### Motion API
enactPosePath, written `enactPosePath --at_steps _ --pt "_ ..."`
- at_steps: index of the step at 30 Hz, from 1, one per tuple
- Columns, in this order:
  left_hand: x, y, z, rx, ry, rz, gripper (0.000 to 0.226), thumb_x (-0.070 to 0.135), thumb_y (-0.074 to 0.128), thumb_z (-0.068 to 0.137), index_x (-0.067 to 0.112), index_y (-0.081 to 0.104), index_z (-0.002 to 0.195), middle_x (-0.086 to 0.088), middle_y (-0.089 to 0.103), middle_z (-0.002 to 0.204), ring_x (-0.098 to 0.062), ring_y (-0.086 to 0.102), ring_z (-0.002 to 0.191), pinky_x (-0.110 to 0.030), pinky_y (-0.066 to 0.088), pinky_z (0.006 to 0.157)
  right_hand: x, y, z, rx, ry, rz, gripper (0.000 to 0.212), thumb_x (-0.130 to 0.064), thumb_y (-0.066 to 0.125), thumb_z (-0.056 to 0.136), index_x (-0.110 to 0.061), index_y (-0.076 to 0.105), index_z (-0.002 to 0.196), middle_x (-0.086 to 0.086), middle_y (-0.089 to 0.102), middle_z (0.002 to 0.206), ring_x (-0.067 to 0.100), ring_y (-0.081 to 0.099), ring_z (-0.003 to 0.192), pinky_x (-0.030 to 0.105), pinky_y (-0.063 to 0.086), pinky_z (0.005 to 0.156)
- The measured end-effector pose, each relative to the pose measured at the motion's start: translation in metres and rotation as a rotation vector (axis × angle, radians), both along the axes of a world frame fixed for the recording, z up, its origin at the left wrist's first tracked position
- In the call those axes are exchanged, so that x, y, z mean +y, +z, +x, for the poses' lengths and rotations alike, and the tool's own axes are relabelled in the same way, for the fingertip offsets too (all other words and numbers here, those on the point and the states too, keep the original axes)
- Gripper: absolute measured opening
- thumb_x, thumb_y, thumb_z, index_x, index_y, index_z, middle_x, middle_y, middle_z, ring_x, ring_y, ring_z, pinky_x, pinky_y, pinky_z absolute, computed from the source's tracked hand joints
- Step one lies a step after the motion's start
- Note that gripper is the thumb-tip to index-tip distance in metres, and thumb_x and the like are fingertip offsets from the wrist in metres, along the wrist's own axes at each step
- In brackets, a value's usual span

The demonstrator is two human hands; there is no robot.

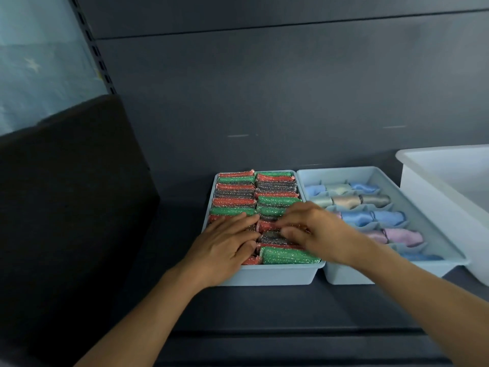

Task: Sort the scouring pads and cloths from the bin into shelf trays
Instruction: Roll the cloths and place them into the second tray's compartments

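The person's left hand lies flat, fingers straight and together, pressing on the near end of the left column of scouring pads in the pad tray. The right hand has bent fingers, their tips down on a grey pad in the right column, just behind the green pad at the tray's front; whether it pinches the pad or only pushes it is too blurred to tell.

The step appears to be seating this pad into a nearly full row. It probably goes best if the flat hand holds the neighbours down while the right works the pad in edgewise (the pads look springy and packed tight, so one could pop up). The cloths sit rolled in the divided cloth tray just beside it, and the white bin stands further right.
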State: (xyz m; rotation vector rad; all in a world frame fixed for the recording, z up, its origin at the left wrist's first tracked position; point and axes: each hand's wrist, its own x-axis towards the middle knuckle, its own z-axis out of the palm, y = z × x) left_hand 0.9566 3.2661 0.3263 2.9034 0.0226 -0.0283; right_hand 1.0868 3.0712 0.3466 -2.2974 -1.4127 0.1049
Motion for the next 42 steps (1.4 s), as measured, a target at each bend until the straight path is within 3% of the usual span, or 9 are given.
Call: enactPosePath --at_steps 3,8,16,20,23,30,35,38,42 --pt "-0.003 -0.001 -0.004 -0.084 0.026 -0.083 0.045 0.043 0.028 0.104 0.04 0.028 0.15 0.026 0.009 0.158 0.007 0.002 0.146 -0.031 0.004 0.123 -0.005 -0.013 -0.007 -0.059 0.036 -0.063 0.039 -0.044 0.049 0.095 -0.035 0.057 0.132 -0.008 0.053 0.133 0.014 0.043 0.123 0.039 0.038 0.103" --pt "0.002 -0.001 -0.025 -0.384 0.095 -0.367 0.033 0.045 0.05 0.094 0.036 0.065 0.122 0.026 0.045 0.143 0.009 0.032 0.135 -0.024 0.024 0.112 -0.018 -0.001 -0.014 0.017 0.076 0.216 0.02 -0.039 0.061 0.091 -0.027 0.072 0.103 -0.011 0.064 0.096 0.002 0.053 0.096 0.022 0.044 0.085" --pt "-0.007 0.001 -0.031 -0.326 0.145 -0.298 0.004 0.021 0.071 0.087 0.023 0.073 0.09 0.015 0.062 0.106 0.001 0.054 0.105 -0.031 0.045 0.095 0.006 -0.008 -0.029 -0.06 0.152 0.027 0.015 -0.01 0.066 0.083 -0.021 0.075 0.09 -0.011 0.062 0.087 0.012 0.06 0.084 0.026 0.047 0.073" --pt "-0.023 0.0 -0.035 -0.395 0.263 -0.324 0.024 0.021 0.061 0.093 0.027 0.059 0.117 0.019 0.051 0.134 0.004 0.042 0.126 -0.028 0.035 0.111 -0.006 -0.013 -0.031 -0.129 0.042 0.173 0.021 -0.025 0.064 0.086 -0.026 0.072 0.106 -0.008 0.061 0.098 0.012 0.056 0.094 0.028 0.047 0.08" --pt "-0.031 -0.009 -0.037 -0.173 0.295 -0.128 0.055 0.043 0.037 0.102 0.031 0.022 0.153 0.02 0.008 0.159 0.007 0.002 0.143 -0.026 0.0 0.121 -0.011 -0.031 -0.043 -0.123 0.051 0.209 0.029 -0.032 0.052 0.09 -0.027 0.071 0.112 -0.005 0.067 0.114 0.017 0.061 0.102 0.032 0.05 0.088" --pt "-0.014 -0.003 -0.029 -0.139 0.265 -0.191 0.055 0.013 0.042 0.102 0.023 0.023 0.153 0.01 0.012 0.162 0.006 0.0 0.142 -0.019 -0.001 0.118 -0.003 -0.019 -0.031 0.063 0.001 0.167 0.019 0.0 0.067 0.081 -0.016 0.075 0.089 -0.011 0.062 0.087 0.006 0.053 0.087 0.028 0.049 0.08" --pt "-0.023 -0.003 -0.035 -0.132 0.293 -0.076 0.053 0.027 0.027 0.106 0.028 0.007 0.155 0.015 -0.003 0.161 0.0 -0.005 0.148 -0.021 -0.007 0.119 -0.004 -0.015 -0.039 -0.044 -0.022 0.136 0.019 -0.016 0.062 0.087 -0.019 0.074 0.102 -0.01 0.062 0.1 0.016 0.056 0.101 0.031 0.049 0.086" --pt "-0.036 -0.004 -0.028 -0.048 0.286 0.056 0.06 0.052 0.005 0.1 0.029 -0.013 0.152 0.015 -0.024 0.155 -0.002 -0.021 0.145 -0.033 -0.013 0.121 0.004 -0.024 -0.05 -0.223 -0.099 -0.049 0.062 -0.053 0.024 0.096 -0.017 0.045 0.142 0.002 0.041 0.15 0.026 0.039 0.136 0.04 0.03 0.113" --pt "-0.03 -0.009 -0.013 0.039 0.27 0.107 0.056 0.048 0.005 0.103 0.029 -0.019 0.151 0.01 -0.027 0.158 -0.005 -0.026 0.144 -0.036 -0.01 0.122 0.004 -0.029 -0.052 -0.177 -0.043 -0.2 0.083 -0.058 -0.018 0.081 -0.028 0.009 0.154 -0.012 -0.002 0.158 0.009 -0.004 0.148 0.031 -0.002 0.12"
